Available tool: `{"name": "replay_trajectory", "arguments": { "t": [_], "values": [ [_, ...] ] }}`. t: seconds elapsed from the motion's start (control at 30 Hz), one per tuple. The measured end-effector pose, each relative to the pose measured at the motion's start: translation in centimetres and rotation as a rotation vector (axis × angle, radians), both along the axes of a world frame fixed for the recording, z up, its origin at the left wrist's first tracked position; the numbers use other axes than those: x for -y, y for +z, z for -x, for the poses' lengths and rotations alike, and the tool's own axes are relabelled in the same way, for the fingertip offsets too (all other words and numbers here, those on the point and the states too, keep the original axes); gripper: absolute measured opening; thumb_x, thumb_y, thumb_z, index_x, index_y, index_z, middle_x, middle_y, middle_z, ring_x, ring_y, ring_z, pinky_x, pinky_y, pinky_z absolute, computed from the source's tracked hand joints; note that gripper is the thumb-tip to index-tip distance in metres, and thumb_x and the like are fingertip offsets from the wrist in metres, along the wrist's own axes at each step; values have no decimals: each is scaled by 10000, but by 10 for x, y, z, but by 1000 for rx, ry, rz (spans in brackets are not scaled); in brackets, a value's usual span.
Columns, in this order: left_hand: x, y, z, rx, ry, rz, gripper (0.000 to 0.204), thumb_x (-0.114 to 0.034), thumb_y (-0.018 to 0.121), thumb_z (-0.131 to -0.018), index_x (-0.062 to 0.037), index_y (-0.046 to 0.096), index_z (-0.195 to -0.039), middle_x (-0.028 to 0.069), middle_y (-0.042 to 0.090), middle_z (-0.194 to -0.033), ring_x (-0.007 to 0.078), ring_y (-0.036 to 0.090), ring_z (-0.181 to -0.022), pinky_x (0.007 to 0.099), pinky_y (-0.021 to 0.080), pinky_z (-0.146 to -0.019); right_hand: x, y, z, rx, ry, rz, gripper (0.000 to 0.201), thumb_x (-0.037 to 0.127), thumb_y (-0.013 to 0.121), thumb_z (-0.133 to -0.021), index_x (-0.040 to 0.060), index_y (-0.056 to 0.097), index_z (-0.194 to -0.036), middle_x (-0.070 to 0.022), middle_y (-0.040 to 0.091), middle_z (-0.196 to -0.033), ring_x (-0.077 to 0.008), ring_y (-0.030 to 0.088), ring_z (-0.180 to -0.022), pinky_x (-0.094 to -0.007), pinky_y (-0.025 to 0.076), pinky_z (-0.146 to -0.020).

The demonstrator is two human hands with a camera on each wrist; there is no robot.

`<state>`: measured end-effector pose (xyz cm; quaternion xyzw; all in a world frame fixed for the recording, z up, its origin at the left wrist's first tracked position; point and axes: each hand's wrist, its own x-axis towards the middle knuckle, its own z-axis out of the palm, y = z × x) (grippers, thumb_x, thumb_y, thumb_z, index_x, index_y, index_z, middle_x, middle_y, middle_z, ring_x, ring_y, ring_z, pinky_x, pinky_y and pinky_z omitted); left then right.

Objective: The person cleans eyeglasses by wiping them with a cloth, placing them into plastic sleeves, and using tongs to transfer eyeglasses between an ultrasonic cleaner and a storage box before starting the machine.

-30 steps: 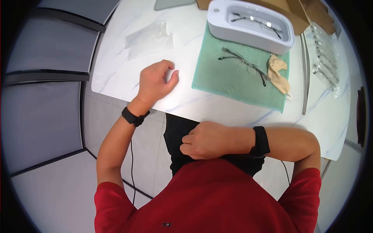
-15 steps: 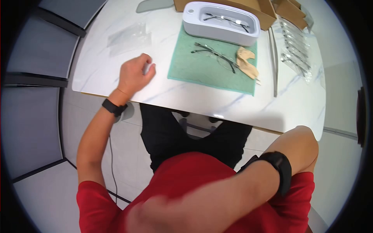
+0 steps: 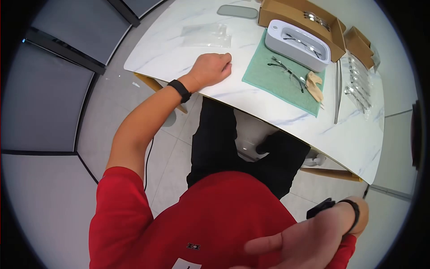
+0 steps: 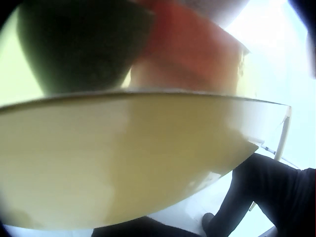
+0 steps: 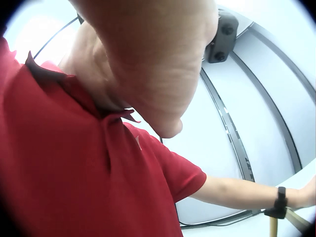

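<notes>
My left hand [image 3: 210, 69] rests on the white table near its front edge, fingers loosely curled and holding nothing. In front of the red shirt, my right hand [image 3: 309, 242] is raised close to the head camera, palm showing and fingers extended; the right wrist view shows this hand [image 5: 153, 74] near the collar. A pair of glasses [image 3: 290, 73] lies on a green towel [image 3: 264, 83], beside a crumpled beige cloth [image 3: 314, 88]. Behind them stands a white tub-like cleaner [image 3: 293, 56] with another pair of glasses [image 3: 304, 44] inside.
A clear plastic bag [image 3: 204, 38] lies beyond the left hand, with a grey mat [image 3: 237, 11] farther back. Cardboard boxes [image 3: 272, 14] stand at the back. To the right lie a long grey strip [image 3: 337, 94] and several bagged glasses [image 3: 358, 89].
My right hand has risen from the lap, passed across the shirt, and now stands at the lower right with its palm showing. The left hand stays on the table while the head view shifts.
</notes>
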<state>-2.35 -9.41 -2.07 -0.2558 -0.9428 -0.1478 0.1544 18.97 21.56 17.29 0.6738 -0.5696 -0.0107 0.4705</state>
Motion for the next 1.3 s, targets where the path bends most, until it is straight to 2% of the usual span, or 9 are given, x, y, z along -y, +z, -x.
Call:
{"name": "replay_trajectory", "arguments": {
  "t": [0.07, 0.13, 0.4, 0.5, 0.6, 0.8, 1.03, 1.13, 1.3],
  "values": [
    [-6, 3, 0, -7, -8, 21, 114, -185, 607, -905, -71, 604, -908, 140, 662, -751, 357, 648, -701, 470, 510, -632, -1, -20, 6, 409, 246, 200, 215, 164, 629, -963, 47, 706, -1125, -9, 714, -1121, -162, 677, -1026, -300, 565, -837],
    [-8, 1, 1, -27, -18, 10, 128, -194, 596, -907, -67, 593, -890, 142, 658, -738, 356, 651, -703, 477, 511, -633, -3, -35, -3, 756, 108, -21, 154, 183, 654, -800, 29, 654, -817, -134, 694, -955, -221, 672, -802, -357, 538, -658],
    [-7, 7, -2, -59, -36, 70, 138, -192, 574, -932, -58, 575, -897, 142, 657, -728, 346, 661, -714, 477, 521, -645, -62, -201, -23, 1420, -538, 13, 347, 141, 777, -753, 30, 695, -1071, -145, 680, -1141, -345, 658, -1073, -421, 538, -874],
    [-9, 9, -1, -71, -80, 125, 143, -199, 575, -947, -59, 568, -923, 141, 658, -725, 346, 664, -714, 478, 523, -643, -82, -261, -39, 1427, -1009, -14, 640, 324, 805, -792, 61, 587, -1333, -168, 451, -1506, -411, 370, -1426, -554, 389, -1114],
    [-14, 8, -2, -45, -78, 202, 156, -215, 577, -958, -63, 559, -931, 141, 662, -723, 344, 668, -717, 476, 526, -647, -83, -301, -51, 1464, -1180, -110, 710, 466, 767, -817, 94, 572, -1389, -143, 378, -1578, -406, 260, -1497, -657, 327, -1126],
    [-39, 41, -31, -115, -55, 37, 120, -146, 640, -905, -65, 602, -986, 124, 679, -779, 329, 670, -727, 458, 528, -627, -72, -332, -18, 1486, -1288, -109, 775, 564, 720, -824, 125, 546, -1438, -131, 273, -1645, -370, 126, -1551, -782, 272, -1067],
    [-85, 31, -159, -307, -592, -94, 122, -145, 718, -793, -92, 609, -810, 41, 525, -669, 258, 586, -613, 356, 478, -545, -85, -372, 19, 1474, -1245, 148, 1008, 542, 771, -772, 132, 318, -1574, -195, 223, -1634, -472, 113, -1518, -735, 322, -1082],
    [-85, -18, -177, -5, -611, -41, 162, -166, 731, -789, -98, 599, -853, 40, 501, -727, 252, 579, -693, 365, 483, -604, -87, -382, 24, 1406, -1234, 157, 983, 524, 768, -778, 127, 336, -1567, -204, 232, -1623, -530, 117, -1492, -687, 352, -1103],
    [-63, -80, -190, 321, -222, 70, 581, -240, 782, -792, -82, 574, -1311, 140, 534, -1261, 347, 491, -1239, 452, 446, -1006, -86, -381, 20, 1328, -1276, 122, 927, 508, 746, -798, 133, 366, -1556, -223, 244, -1608, -575, 141, -1463, -658, 356, -1124]
  ]
}}
